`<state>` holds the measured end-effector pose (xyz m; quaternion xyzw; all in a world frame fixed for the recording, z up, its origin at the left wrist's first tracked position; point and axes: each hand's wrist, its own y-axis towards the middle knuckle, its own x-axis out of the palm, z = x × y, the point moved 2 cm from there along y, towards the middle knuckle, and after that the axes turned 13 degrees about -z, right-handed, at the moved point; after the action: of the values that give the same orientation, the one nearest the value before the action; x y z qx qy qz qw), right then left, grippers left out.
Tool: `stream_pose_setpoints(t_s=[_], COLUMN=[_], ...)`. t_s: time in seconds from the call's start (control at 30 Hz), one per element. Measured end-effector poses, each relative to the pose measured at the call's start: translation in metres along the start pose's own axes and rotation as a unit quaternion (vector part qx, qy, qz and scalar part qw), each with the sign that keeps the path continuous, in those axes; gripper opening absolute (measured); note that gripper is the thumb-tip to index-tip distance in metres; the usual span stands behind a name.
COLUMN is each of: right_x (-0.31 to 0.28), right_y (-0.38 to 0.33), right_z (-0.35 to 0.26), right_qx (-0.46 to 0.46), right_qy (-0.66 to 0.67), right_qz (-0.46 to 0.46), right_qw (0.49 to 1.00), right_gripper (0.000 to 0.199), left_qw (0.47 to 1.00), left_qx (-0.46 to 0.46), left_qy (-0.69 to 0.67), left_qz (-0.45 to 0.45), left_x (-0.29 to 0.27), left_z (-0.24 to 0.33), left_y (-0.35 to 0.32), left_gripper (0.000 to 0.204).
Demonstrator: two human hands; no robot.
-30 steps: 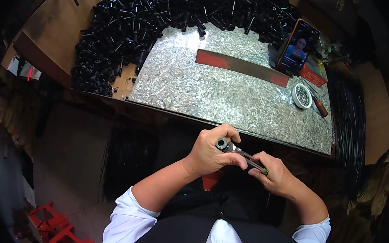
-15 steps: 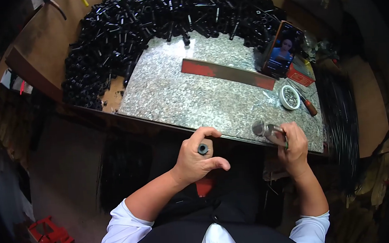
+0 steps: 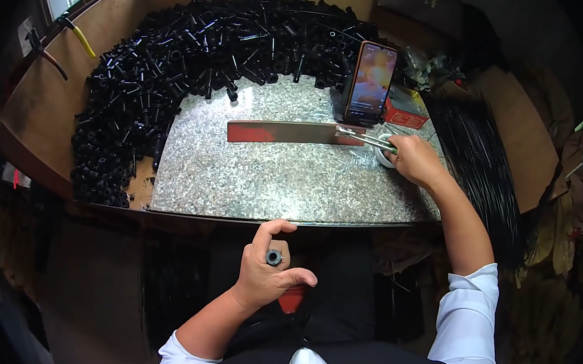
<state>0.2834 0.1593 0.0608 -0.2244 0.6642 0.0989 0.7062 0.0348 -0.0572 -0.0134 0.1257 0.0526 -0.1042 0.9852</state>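
My left hand [image 3: 262,266] is below the table's front edge. Its lower fingers curl round a black tubular part [image 3: 273,257], seen end-on with a hole in its middle. The index finger and thumb reach out, apart from each other. Over the right side of the tabletop, my right hand [image 3: 416,160] grips a silver pliers-like tool [image 3: 363,137] with some green at the handle. The tool points left, its head over the right end of a long flat bar [image 3: 287,131], partly red. Beneath tool and hand, a small white bowl [image 3: 383,157] is mostly hidden.
A large heap of black tubular parts [image 3: 160,83] rings the speckled tabletop [image 3: 236,179] at the back and left. A phone [image 3: 369,83] stands upright at the back right, beside a red box [image 3: 405,108]. Long black strands [image 3: 475,161] hang over the right edge.
My right hand has carried the metal tool from the front edge forward to the bowl. My left hand keeps the black part in much the same pose. The view has shifted.
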Motion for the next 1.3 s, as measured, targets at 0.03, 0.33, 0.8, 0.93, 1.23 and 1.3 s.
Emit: stream_pose_setpoints(t_s=[0.03, 0.33, 0.8, 0.93, 1.23, 1.3], right_x=[-0.001, -0.003, -0.001, 0.003, 0.023, 0.036], right_y=[0.001, 0.0, -0.009, -0.009, -0.063, -0.08], right_z=[-0.002, -0.007, -0.001, 0.008, -0.062, -0.092], right_qx=[0.0, 0.005, -0.007, 0.002, -0.11, -0.173], right_qy=[0.0, -0.001, 0.096, 0.128, 0.543, 0.603], right_qz=[0.0, -0.002, 0.097, 0.108, 0.051, 0.005], right_qw=[1.0, 1.0, 0.991, 0.986, 0.831, 0.779], right_gripper=[0.016, 0.012, 0.019, 0.017, 0.005, 0.004], left_qw=[1.0, 1.0, 1.0, 1.0, 0.996, 0.994], left_qx=[0.001, -0.001, 0.014, 0.003, 0.038, 0.04], left_qy=[0.002, 0.0, 0.027, 0.012, 0.078, 0.099], left_qz=[-0.001, -0.005, -0.007, -0.009, 0.01, 0.005], left_x=[0.0, 0.002, 0.005, 0.006, 0.012, 0.014], left_z=[0.001, -0.002, -0.003, -0.001, 0.006, 0.013], left_y=[0.0, 0.002, 0.001, 0.001, 0.007, 0.01], left_gripper=[0.081, 0.08, 0.078, 0.077, 0.083, 0.085])
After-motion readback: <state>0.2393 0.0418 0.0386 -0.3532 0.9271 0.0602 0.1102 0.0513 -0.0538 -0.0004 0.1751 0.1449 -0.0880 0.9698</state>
